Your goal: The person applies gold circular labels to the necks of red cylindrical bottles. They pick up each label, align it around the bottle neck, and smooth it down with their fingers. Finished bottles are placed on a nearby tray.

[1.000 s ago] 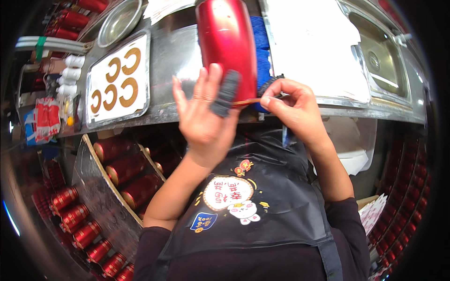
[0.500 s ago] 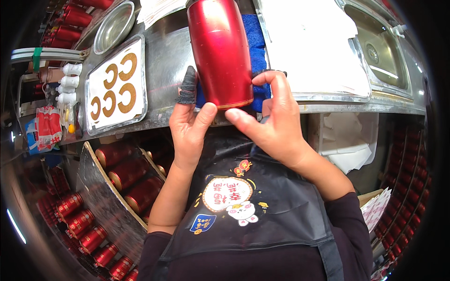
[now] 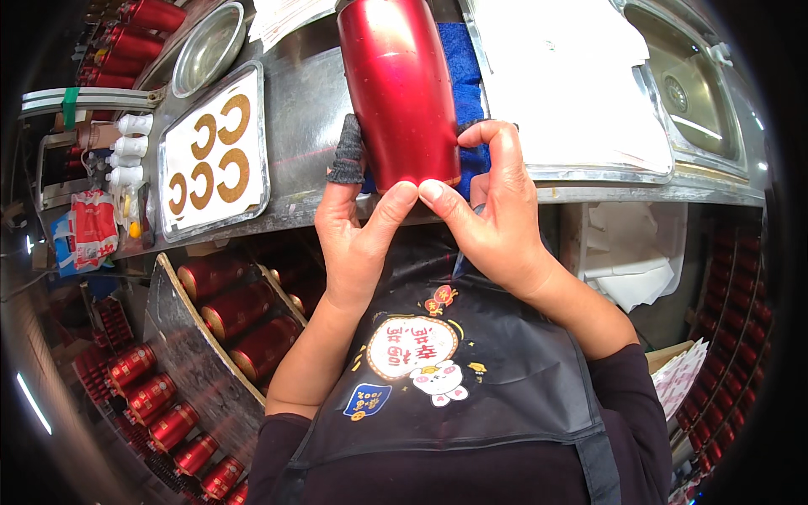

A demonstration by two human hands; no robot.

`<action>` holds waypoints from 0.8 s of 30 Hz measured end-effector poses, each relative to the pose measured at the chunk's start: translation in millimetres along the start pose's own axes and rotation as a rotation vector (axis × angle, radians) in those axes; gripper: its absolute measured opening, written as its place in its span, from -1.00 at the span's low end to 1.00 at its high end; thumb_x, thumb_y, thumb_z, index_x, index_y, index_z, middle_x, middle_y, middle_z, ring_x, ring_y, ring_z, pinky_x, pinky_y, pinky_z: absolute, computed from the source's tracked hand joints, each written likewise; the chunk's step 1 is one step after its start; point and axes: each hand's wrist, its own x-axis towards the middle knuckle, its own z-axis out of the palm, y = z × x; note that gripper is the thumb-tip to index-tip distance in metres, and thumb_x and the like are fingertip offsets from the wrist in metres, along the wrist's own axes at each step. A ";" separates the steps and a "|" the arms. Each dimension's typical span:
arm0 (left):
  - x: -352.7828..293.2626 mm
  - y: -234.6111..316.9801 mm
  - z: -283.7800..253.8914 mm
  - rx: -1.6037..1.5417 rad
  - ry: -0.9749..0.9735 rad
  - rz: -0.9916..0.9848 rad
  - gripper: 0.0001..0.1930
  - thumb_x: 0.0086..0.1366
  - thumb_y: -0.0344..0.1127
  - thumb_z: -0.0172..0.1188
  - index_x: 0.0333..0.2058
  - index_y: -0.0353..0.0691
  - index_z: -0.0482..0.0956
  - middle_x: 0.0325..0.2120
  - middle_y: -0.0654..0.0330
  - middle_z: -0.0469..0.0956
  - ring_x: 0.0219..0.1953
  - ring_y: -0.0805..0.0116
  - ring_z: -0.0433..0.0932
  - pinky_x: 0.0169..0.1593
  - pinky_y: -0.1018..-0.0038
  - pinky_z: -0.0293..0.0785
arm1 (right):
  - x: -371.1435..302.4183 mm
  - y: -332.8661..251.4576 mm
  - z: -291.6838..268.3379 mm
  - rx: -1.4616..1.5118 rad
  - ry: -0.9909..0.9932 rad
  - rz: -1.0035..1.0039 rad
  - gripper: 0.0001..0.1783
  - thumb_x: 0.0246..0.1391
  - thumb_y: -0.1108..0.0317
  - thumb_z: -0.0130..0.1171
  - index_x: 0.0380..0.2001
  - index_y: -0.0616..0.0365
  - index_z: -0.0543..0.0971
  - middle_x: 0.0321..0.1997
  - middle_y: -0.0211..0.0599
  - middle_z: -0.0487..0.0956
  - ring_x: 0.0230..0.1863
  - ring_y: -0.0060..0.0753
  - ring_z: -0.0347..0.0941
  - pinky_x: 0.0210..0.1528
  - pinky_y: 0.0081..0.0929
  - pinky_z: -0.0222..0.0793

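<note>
A glossy red metallic vessel (image 3: pixel 400 93), bottle-like with bulging sides, lies on a blue cloth (image 3: pixel 465 67), its flat end toward me and a thin gold line along that rim. My left hand (image 3: pixel 358 223) grips its left side, the index finger wrapped in a dark finger cover. On the other side my right hand (image 3: pixel 497 202) holds it with a bent index finger, also partly dark-covered. Both thumb tips meet at the near rim and press there. Left of the vessel, a metal tray (image 3: pixel 263 172) holds a white sheet with several gold C-shaped pieces (image 3: pixel 235 174).
A steel bowl (image 3: pixel 208 50) stands behind the tray. White sheets (image 3: pixel 564 93) cover another tray at right, beside a sink (image 3: pixel 686 88). Small white bottles (image 3: pixel 126 151) stand at far left. Below the bench are a box of red vessels (image 3: pixel 236 307) and a plastic bin (image 3: pixel 631 244).
My left thumb has slid right along the near rim and my right thumb has moved up onto it, so their tips now meet. The gold line there is more covered.
</note>
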 end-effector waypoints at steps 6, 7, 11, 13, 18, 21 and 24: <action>1.1 7.3 7.8 -0.010 0.031 -0.027 -0.46 0.24 -0.45 0.41 0.18 -0.35 0.47 0.04 0.13 0.57 0.07 0.40 0.52 0.17 0.47 0.43 | -1.1 2.6 -1.2 0.046 -0.013 0.002 -0.50 0.15 0.36 0.33 0.05 0.21 0.31 -0.10 -0.44 0.40 -0.59 -0.88 0.13 -0.56 -0.76 0.09; 1.3 7.1 9.0 -0.026 0.040 -0.030 -0.46 0.23 -0.45 0.42 0.17 -0.35 0.48 0.03 0.13 0.58 0.07 0.40 0.52 0.17 0.46 0.43 | -1.1 2.8 -2.0 0.074 -0.017 0.012 -0.51 0.16 0.38 0.31 0.06 0.21 0.31 -0.09 -0.45 0.40 -0.59 -0.88 0.13 -0.55 -0.76 0.09; 0.7 2.5 5.3 0.016 0.012 0.040 -0.37 0.21 -0.46 0.42 0.24 -0.36 0.40 0.10 0.11 0.53 0.12 0.40 0.49 0.22 0.44 0.38 | 0.3 1.4 -8.7 0.247 -0.085 0.130 -0.58 0.11 0.43 0.26 0.01 0.25 0.39 -0.16 -0.28 0.40 -0.54 -0.67 0.31 -0.47 -0.60 0.23; -1.6 0.2 -2.8 0.025 -0.030 0.072 -0.31 0.23 -0.45 0.41 0.30 -0.37 0.33 0.17 0.08 0.49 0.15 0.41 0.47 0.26 0.43 0.34 | 2.0 -0.5 -13.1 0.376 -0.105 0.191 -0.60 0.12 0.45 0.24 0.01 0.25 0.39 -0.19 -0.30 0.40 -0.57 -0.74 0.28 -0.50 -0.65 0.20; -5.7 -8.8 -18.7 -0.119 0.015 -0.013 -0.44 0.49 -0.39 0.05 0.39 -0.37 0.19 0.37 0.07 0.29 0.21 0.39 0.45 0.30 0.45 0.29 | 1.7 -8.1 -8.3 0.104 -0.050 0.162 -0.43 0.06 0.21 0.38 0.02 0.23 0.36 -0.17 -0.19 0.45 -0.38 -0.42 0.44 -0.32 -0.46 0.37; -7.5 -14.9 -15.9 -0.127 0.014 -0.009 -0.50 0.49 -0.37 0.11 0.33 -0.37 0.29 0.24 0.09 0.44 0.09 0.44 0.51 0.22 0.47 0.38 | -0.5 -10.0 3.7 -0.212 0.046 -0.034 -0.25 -0.03 0.06 0.51 0.04 0.20 0.31 -0.12 -0.16 0.46 -0.33 -0.33 0.47 -0.28 -0.39 0.40; -8.8 -14.3 -13.1 -0.054 -0.037 -0.031 -0.57 0.47 -0.36 0.16 0.24 -0.37 0.39 0.09 0.12 0.55 0.01 0.45 0.54 0.16 0.46 0.44 | -0.8 -8.5 10.4 -0.209 0.078 -0.041 -0.21 -0.05 0.01 0.51 0.04 0.22 0.30 -0.08 -0.07 0.45 -0.17 -0.05 0.51 -0.12 -0.23 0.43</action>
